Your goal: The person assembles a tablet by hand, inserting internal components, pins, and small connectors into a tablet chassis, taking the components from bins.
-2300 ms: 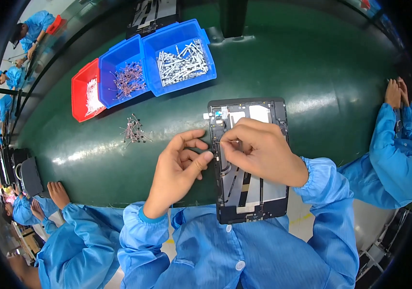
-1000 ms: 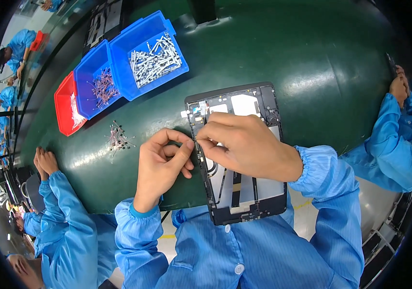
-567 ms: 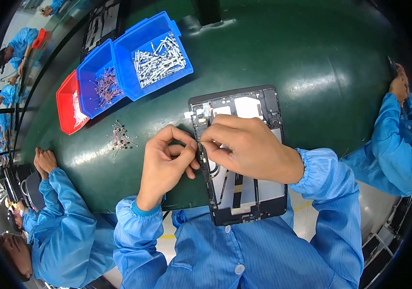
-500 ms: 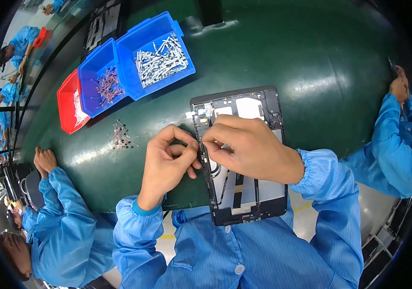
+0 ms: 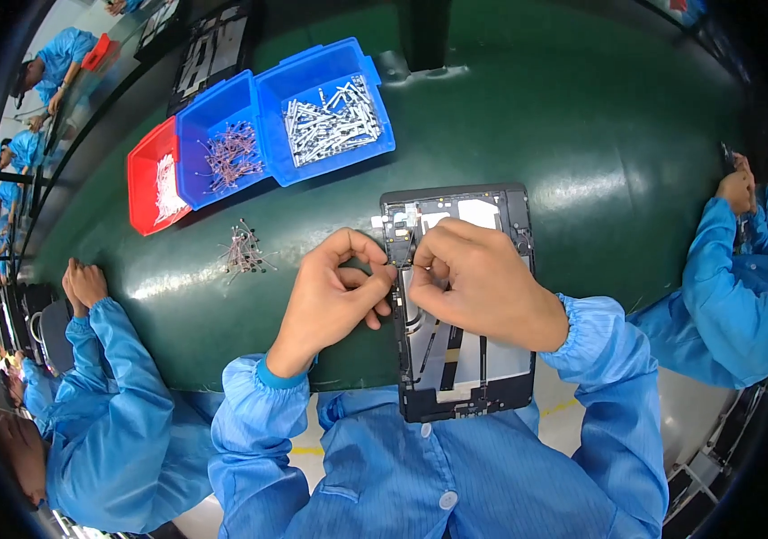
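An opened tablet [image 5: 505, 393], black-framed with bare boards and dark ribbon cables inside, stands partly over the table's near edge. My left hand [image 5: 334, 292] is at its left edge, thumb and forefinger pinched together near the upper part. Whatever sits between those fingertips is too small to make out. Over the tablet's upper half, my right hand [image 5: 487, 278] is closed, its thumb and fingers drawn together just right of the left fingertips. Its grip is hidden by its own fingers. A small white tab [image 5: 377, 222] sticks out from the tablet's upper left side.
Beyond my left hand lies a loose heap of thin-wired small parts [image 5: 244, 250]. Farther back stand a red bin [image 5: 143, 180], a blue bin [image 5: 188, 135] with wired parts, and a larger blue bin [image 5: 312, 70] with white strips. Co-workers sit on both sides.
My right hand has shifted a little right, away from the left fingertips. The left hand keeps its pinch at the tablet's edge. The whole view has shifted slightly.
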{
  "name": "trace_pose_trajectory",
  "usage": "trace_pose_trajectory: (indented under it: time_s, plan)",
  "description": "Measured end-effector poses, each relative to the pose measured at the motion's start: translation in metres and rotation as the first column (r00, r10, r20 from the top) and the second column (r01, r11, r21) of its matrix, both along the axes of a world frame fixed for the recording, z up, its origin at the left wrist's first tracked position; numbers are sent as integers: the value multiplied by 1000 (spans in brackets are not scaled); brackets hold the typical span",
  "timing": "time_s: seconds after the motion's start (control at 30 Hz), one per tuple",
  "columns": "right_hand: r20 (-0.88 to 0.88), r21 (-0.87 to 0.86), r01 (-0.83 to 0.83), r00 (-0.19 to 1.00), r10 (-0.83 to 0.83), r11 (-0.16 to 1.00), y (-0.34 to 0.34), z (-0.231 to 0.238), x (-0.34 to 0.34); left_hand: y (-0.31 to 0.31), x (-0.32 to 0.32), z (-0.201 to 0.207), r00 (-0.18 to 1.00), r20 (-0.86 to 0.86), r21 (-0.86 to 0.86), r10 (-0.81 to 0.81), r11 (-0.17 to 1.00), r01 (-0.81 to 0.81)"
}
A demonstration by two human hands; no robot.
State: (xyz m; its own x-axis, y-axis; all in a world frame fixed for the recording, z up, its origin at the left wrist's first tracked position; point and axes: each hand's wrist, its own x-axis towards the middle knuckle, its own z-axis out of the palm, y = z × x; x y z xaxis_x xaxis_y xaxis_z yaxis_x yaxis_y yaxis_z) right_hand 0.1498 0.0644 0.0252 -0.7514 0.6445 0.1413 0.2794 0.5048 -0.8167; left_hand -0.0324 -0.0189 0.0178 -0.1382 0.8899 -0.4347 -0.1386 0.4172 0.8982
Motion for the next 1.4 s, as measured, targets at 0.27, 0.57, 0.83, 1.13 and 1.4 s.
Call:
trace_pose_trajectory:
  time_s: [0.27, 0.57, 0.83, 1.13, 1.4]
  plan:
    - [21, 155, 100, 994, -104, 983, 50, 39, -35, 5, -6, -7, 993, 56, -37, -101, 994, 103]
    - [422, 819, -369, 906, -26, 440, 109, 22, -129, 2, -28, -8, 975, 95, 51, -202, 979, 198]
    - [429, 812, -347, 900, -77, 470, 113, 19, -127, 2, -35, -6, 987, 81, 113, -141, 985, 132]
    - [-52, 165, -46, 997, 55, 985, 55, 48, -70, 2, -28, 1, 944, 154, 436, 292, 837, -330]
    - [-77, -372, -39, 997, 11, 927, 16, 35, -31, -5, -19, 9, 975, 176, 351, 134, 917, -189]
